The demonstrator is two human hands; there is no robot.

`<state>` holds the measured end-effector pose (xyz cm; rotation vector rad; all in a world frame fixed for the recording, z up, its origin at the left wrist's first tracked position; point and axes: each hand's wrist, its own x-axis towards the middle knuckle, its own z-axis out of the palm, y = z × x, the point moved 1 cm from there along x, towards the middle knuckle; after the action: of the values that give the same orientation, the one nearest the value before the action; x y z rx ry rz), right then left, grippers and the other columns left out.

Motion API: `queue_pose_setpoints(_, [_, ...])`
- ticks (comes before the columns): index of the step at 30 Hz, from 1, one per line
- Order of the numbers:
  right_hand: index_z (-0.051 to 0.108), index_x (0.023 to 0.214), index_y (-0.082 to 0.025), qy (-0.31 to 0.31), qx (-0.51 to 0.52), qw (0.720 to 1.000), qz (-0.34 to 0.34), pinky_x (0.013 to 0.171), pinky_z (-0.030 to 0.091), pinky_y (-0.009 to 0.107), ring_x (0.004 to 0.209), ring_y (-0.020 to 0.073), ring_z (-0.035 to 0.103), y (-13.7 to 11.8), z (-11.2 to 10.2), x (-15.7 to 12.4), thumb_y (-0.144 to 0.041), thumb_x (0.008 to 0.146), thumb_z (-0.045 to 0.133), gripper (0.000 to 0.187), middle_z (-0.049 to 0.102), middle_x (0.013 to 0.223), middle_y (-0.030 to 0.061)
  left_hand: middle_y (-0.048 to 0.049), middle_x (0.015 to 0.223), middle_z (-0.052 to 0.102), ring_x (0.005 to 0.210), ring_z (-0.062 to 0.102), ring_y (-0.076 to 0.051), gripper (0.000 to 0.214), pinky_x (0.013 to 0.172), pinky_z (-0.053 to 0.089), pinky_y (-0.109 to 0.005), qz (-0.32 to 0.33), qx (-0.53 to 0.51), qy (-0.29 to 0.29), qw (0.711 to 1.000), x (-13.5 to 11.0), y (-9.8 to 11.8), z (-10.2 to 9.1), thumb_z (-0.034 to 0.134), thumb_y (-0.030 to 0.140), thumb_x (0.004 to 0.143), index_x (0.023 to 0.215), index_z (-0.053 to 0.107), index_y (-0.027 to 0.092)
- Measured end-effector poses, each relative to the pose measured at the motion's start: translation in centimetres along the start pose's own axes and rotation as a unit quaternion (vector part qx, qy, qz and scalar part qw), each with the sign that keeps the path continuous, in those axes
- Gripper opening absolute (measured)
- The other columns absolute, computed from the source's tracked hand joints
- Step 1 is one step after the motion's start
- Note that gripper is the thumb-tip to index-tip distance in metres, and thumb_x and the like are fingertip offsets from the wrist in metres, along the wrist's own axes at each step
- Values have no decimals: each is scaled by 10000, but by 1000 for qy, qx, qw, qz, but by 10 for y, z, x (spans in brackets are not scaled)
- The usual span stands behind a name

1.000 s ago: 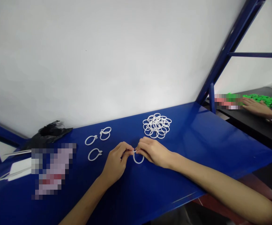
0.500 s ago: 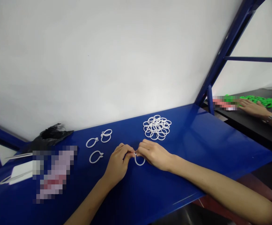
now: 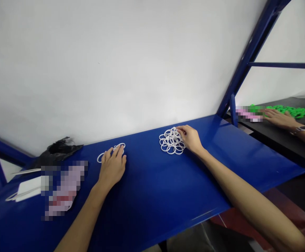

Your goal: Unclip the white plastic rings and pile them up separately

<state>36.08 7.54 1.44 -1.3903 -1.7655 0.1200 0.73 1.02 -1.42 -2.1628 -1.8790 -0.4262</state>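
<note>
White plastic rings with small tabs at their ends lie in two groups on the blue tabletop [image 3: 147, 189]. My left hand [image 3: 112, 166] rests palm down over the small left group, its fingers stretched out and a little apart. A white ring [image 3: 99, 158] shows beside its fingertips, and another ring [image 3: 122, 144] shows just beyond them; the palm hides whatever lies beneath. At the back right, my right hand [image 3: 191, 138] reaches to the far edge of the ring pile [image 3: 171, 143]. Thumb and forefinger are pinched on a ring there, partly hidden by the hand.
On the left are a crumpled black plastic bag [image 3: 60, 150], a white card-like piece [image 3: 33, 187] with cord and a blurred pinkish packet [image 3: 68, 185]. A blue metal post [image 3: 244, 63] rises at right. Beyond it, a co-worker's hand [image 3: 281, 119] is near green pieces [image 3: 296, 111].
My hands have parted from the ring they held together at the front. The left moved left over the small group; the right moved up and right to the pile.
</note>
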Motion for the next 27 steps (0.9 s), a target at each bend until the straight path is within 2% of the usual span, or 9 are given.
queue_pose_setpoints(3, [694, 954, -165, 14, -23, 998, 60, 725, 463, 300, 755, 189, 631, 18, 0, 6, -248, 899, 556, 170, 716, 848, 58, -107, 1362, 610, 1309, 441, -342, 448, 1142, 213, -592, 5, 4, -1, 1000, 0, 3, 1, 369, 288, 976, 1375, 531, 165])
queue_pose_setpoints(7, [694, 875, -181, 9, -51, 995, 82, 716, 435, 300, 759, 198, 608, 30, 3, 7, -265, 871, 567, 152, 710, 799, 50, -105, 1195, 693, 1215, 495, -336, 365, 1116, 185, -607, 4, 10, 41, 999, 0, 7, -2, 419, 300, 959, 1246, 620, 196])
queue_pose_setpoints(10, [700, 865, -187, 0, -67, 995, 78, 767, 422, 317, 795, 207, 587, 34, 6, 7, -274, 871, 564, 162, 708, 819, 54, -104, 1132, 711, 1144, 521, -324, 327, 1095, 190, -593, 12, 19, 62, 998, -1, 8, -5, 432, 296, 953, 1181, 647, 203])
queue_pose_setpoints(15, [715, 868, -180, -15, -80, 995, 54, 885, 394, 350, 868, 212, 579, 39, 9, 8, -279, 906, 513, 229, 700, 905, 80, -98, 1098, 706, 1076, 524, -300, 300, 1051, 219, -556, 13, 37, 66, 997, -2, 7, -6, 426, 287, 959, 1138, 652, 205])
queue_pose_setpoints(27, [707, 883, -172, 20, -90, 995, 42, 903, 386, 383, 891, 236, 564, 38, 6, 10, -333, 944, 469, 294, 696, 923, 99, -129, 1100, 631, 1041, 488, -312, 307, 889, 311, -496, -20, 64, 61, 996, -3, 6, -10, 408, 295, 956, 1025, 689, 193])
